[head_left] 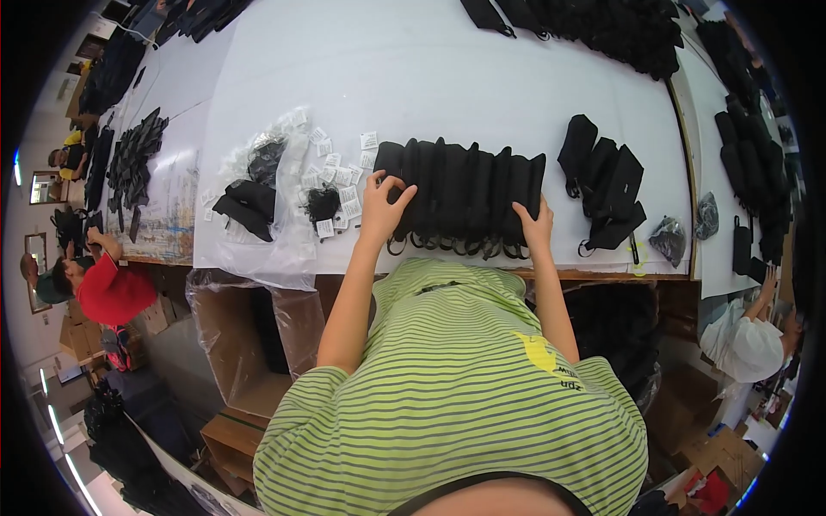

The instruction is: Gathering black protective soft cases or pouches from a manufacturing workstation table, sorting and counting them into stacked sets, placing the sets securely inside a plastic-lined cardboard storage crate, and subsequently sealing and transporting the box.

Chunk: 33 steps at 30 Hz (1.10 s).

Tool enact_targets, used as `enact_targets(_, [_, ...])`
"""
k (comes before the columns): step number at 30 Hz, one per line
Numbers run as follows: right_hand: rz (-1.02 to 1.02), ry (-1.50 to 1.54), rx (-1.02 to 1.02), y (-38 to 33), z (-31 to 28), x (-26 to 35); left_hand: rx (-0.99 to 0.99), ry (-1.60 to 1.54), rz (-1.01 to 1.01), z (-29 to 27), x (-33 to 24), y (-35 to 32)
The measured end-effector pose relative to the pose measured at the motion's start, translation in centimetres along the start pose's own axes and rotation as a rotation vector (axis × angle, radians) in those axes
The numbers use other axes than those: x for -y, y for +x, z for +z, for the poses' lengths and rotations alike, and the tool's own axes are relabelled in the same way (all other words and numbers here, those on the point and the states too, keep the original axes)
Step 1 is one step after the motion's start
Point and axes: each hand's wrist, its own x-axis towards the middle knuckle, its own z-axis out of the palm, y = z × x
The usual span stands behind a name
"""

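Person's left hand (380, 212) and right hand (538, 225) at the two ends of a row of narrow black fabric pouches with thin loops (465, 185), the pouches standing side by side between the fingers on a white-covered worktable (318, 77). The left fingers are bent and grasp the left end, thumb and forefinger against its near face; the right fingers grasp the right end, thumb in front, the remaining fingers partly hidden along the side. The loops hang from the near edge, below and between the two sets of fingers.

Left of the left fingers lie small white printed labels (350, 203), a tangled black bundle (323, 203) and a crumpled sheet of clear plastic film (292, 249). Right of the right fingers, apart from the row, is a loose group of black fabric pouches (613, 185).

The step in hand appears to be gathering and evening the row. A further move would call for level, matched inward pressure from both sets of fingers, lest the middle pouches, which no finger touches, buckle or slip.
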Motion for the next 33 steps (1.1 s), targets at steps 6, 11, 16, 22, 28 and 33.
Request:
enact_targets(6, [0.025,0.198,0.105,0.4,-0.3,-0.6,-0.125,-0.268,-0.341,1.0,5.9,0.9])
enact_targets(11, [-0.001,0.309,0.12,0.6,-0.4,-1.0,0.04,-0.493,-0.435,-0.5,3.0,1.4])
enact_targets(16, [0.015,0.427,0.141,-0.6,-1.2,1.1,0.128,-0.372,-0.305,1.1,2.6,1.6])
enact_targets(22, [0.211,0.381,0.274,-0.4,-2.9,3.1,0.269,-0.389,-0.367,1.0,2.3,2.4])
enact_targets(28, [0.317,0.509,0.503,-0.7,-3.0,4.8,0.354,-0.492,-0.267,1.7,-0.1,2.0])
enact_targets(33, [0.368,0.606,0.546,-0.7,-3.5,4.6,0.393,-0.572,-0.314,2.6,-0.2,2.1])
